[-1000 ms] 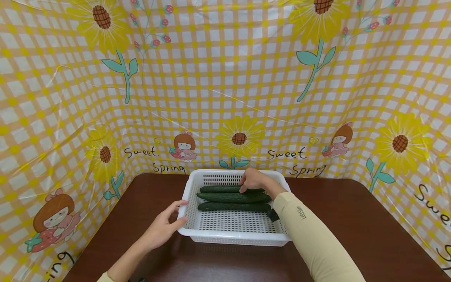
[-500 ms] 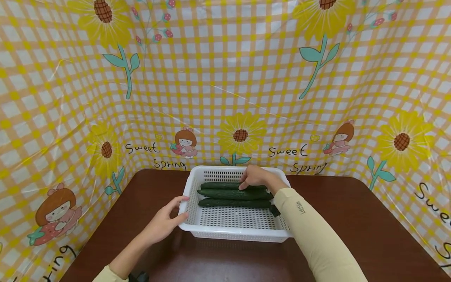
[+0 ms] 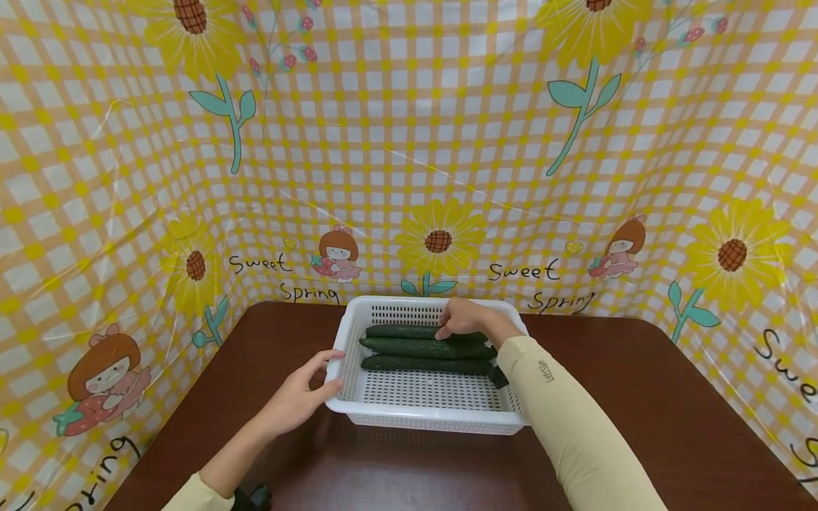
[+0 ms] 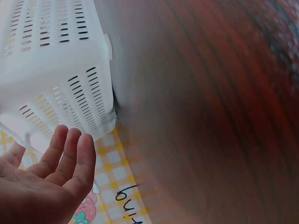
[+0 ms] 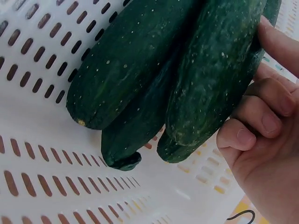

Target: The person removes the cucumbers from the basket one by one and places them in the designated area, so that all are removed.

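A white slatted plastic basket [image 3: 434, 414] stands on the brown table, holding several dark green cucumbers [image 3: 427, 364] that lie side by side toward its far wall. My left hand [image 3: 295, 399] holds the basket's left rim, its thumb and index finger over the edge. In the left wrist view the other fingers [image 4: 84, 161] reach up loosely against the outer wall. My right hand [image 3: 464, 317] reaches inside and grips a cucumber [image 5: 215, 70] at the back. In the right wrist view its thumb touches the cucumber's upper side while the remaining fingers [image 5: 268, 122] curl alongside. The sleeve hides the cucumbers' right ends.
A yellow checked cloth [image 3: 409, 177] with sunflowers hangs behind and at both sides of the dark brown table [image 3: 613, 397]. The basket sits close to the back cloth. Bare slats [image 3: 428, 392] show in the front part of the basket floor.
The whole head view has shifted slightly as the camera tilts. Both hands keep their places at the rim and on the cucumber, with hardly any movement against the basket.
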### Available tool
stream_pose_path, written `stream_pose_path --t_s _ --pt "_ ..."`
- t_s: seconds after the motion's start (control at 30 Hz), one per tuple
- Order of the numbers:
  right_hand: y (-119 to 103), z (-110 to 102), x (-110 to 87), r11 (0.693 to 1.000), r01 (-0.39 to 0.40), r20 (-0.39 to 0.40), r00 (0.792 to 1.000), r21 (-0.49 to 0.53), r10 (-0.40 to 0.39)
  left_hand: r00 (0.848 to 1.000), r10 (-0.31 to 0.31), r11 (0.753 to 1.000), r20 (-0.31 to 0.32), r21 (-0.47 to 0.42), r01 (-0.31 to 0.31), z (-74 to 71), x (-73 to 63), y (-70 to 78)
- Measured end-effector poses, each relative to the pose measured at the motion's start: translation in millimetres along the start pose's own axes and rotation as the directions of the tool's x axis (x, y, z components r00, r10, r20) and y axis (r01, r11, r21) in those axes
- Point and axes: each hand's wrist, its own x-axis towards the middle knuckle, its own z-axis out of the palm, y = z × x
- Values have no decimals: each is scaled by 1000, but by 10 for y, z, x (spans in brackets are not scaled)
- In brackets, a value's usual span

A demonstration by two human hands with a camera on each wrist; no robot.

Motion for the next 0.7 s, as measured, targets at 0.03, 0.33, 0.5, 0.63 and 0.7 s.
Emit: stream_pose_path --t_s 0.03,0.33,0.5,0.63,0.7 --pt "15 2 10 1000 0 3 1000 5 0 1000 -3 1000 1 1 3 -1 -2 4" --pt "107 44 -8 996 -10 -32 999 84 13 1000 -8 1000 -1 8 8 -3 6 2" --pt "113 72 -50 991 -30 -58 998 128 37 1000 -23 1000 -2 9 23 -5 -3 0" --pt "117 71 -90 981 -43 -45 998 187 52 1000 -22 1000 5 -11 22 -1 -4 5" --pt "118 56 -108 976 -46 -38 998 211 55 1000 -17 1000 7 -17 17 1 2 9"
